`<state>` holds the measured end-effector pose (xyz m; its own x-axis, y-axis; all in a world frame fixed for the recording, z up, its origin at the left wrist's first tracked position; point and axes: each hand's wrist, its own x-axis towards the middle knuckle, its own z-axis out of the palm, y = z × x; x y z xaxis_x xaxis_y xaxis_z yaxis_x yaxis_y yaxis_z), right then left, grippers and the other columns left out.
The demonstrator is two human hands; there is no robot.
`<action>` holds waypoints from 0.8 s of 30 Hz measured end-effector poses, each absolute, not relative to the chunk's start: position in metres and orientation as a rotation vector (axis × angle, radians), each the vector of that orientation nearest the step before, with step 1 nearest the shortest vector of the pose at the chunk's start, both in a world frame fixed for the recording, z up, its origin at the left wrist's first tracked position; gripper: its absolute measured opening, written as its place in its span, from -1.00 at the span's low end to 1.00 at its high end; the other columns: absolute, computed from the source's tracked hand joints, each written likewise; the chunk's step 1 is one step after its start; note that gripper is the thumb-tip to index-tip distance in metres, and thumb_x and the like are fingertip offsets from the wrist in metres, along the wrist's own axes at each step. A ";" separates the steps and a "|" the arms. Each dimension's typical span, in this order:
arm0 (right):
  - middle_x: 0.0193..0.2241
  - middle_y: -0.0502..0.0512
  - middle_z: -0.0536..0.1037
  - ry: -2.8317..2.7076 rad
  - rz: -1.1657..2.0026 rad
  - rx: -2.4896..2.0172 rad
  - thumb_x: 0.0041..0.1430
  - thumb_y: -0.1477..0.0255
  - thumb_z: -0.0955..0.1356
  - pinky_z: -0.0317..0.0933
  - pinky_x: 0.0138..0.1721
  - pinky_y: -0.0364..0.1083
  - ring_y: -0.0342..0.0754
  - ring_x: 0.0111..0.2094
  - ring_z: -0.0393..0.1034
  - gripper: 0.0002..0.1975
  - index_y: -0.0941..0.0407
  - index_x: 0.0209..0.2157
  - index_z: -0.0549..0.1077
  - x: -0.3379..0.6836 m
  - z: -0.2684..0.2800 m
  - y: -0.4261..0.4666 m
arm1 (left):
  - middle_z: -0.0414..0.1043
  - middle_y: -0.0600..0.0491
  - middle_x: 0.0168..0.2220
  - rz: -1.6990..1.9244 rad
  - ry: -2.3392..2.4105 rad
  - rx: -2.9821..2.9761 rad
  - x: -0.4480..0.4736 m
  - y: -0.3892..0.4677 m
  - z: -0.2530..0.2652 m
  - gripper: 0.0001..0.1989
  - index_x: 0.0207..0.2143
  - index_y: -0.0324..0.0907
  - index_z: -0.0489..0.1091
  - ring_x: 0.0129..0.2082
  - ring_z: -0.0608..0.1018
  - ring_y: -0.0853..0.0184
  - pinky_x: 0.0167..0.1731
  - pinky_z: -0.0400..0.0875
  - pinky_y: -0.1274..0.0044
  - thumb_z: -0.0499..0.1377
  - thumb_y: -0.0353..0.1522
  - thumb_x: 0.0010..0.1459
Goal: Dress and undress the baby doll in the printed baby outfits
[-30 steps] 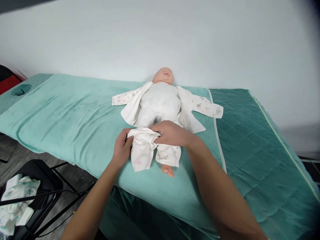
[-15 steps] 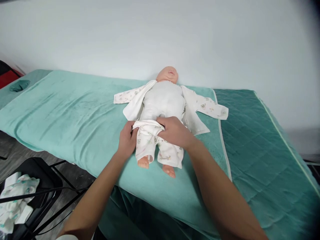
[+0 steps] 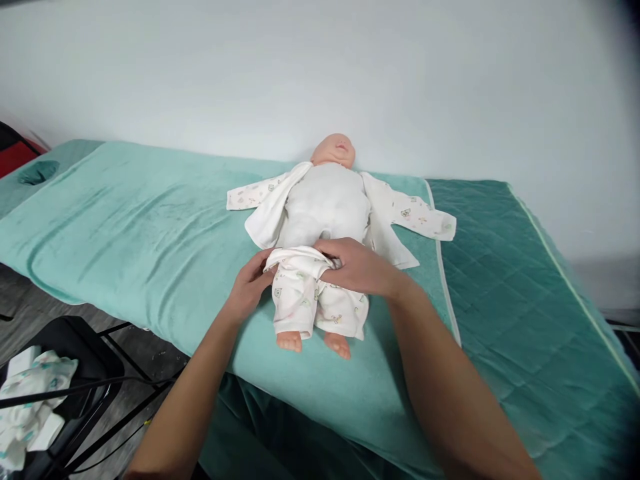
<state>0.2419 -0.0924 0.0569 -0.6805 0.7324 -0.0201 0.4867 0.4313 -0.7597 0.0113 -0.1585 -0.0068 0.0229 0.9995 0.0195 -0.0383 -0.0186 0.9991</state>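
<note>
A baby doll (image 3: 333, 151) lies on its back, its head toward the wall and its bare feet toward me. Its white patterned jacket (image 3: 385, 207) is spread open, with the sleeves stretched out to both sides. White patterned baby trousers (image 3: 295, 303) cover its legs, their waistband bunched around the thighs. My left hand (image 3: 251, 283) pinches the waistband at its left end. Over the middle of the same waistband, my right hand (image 3: 353, 267) is closed on the cloth, some fingertips hidden in the folds.
The doll rests on a padded bed with a green cover (image 3: 165, 213), set against a white wall (image 3: 320, 73). A darker quilted cover (image 3: 515, 287) spreads at the right. At lower left, a black chair (image 3: 83, 353) holds folded patterned cloths (image 3: 37, 397).
The trouser waistband has shifted slightly toward me, together with both hands. The left trouser leg has slid a little lower over the foot.
</note>
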 end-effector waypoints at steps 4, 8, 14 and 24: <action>-0.45 -0.09 0.39 -2.371 1.116 -1.046 0.07 0.42 0.31 0.05 -0.35 -0.13 -0.11 -0.38 0.25 -0.92 0.10 -0.36 0.42 0.244 0.058 -0.092 | 0.58 -0.04 -0.02 1.269 1.149 1.158 0.007 -0.158 -0.011 -0.59 0.05 -0.16 0.51 0.01 0.54 0.19 0.03 0.40 0.41 0.25 -0.15 0.23; -0.45 -0.08 0.40 -2.214 1.102 -1.113 0.03 0.42 0.34 0.06 -0.33 -0.14 -0.11 -0.36 0.25 -0.92 0.11 -0.38 0.43 0.247 0.056 -0.090 | 0.59 -0.07 -0.03 1.295 1.134 1.099 0.006 -0.158 -0.013 -0.64 -0.02 -0.18 0.52 -0.01 0.56 0.18 0.03 0.40 0.38 0.24 -0.18 0.22; -0.45 -0.07 0.40 -2.150 1.121 -1.118 0.02 0.42 0.36 0.06 -0.34 -0.14 -0.11 -0.35 0.24 -0.92 0.11 -0.39 0.42 0.247 0.054 -0.089 | 0.51 -0.05 0.04 1.179 1.164 1.195 0.011 -0.166 -0.008 -0.45 0.08 -0.11 0.34 0.00 0.55 0.24 0.03 0.40 0.41 0.37 -0.38 0.01; -0.46 -0.09 0.36 -2.136 1.160 -1.112 0.01 0.45 0.36 0.05 -0.35 -0.15 -0.13 -0.37 0.22 -0.94 0.11 -0.40 0.41 0.248 0.052 -0.088 | 0.34 0.11 -0.42 0.945 1.344 1.497 0.014 -0.193 -0.005 -0.66 -0.39 -0.17 0.34 -0.38 0.34 0.37 -0.32 0.24 0.53 0.13 -0.11 0.31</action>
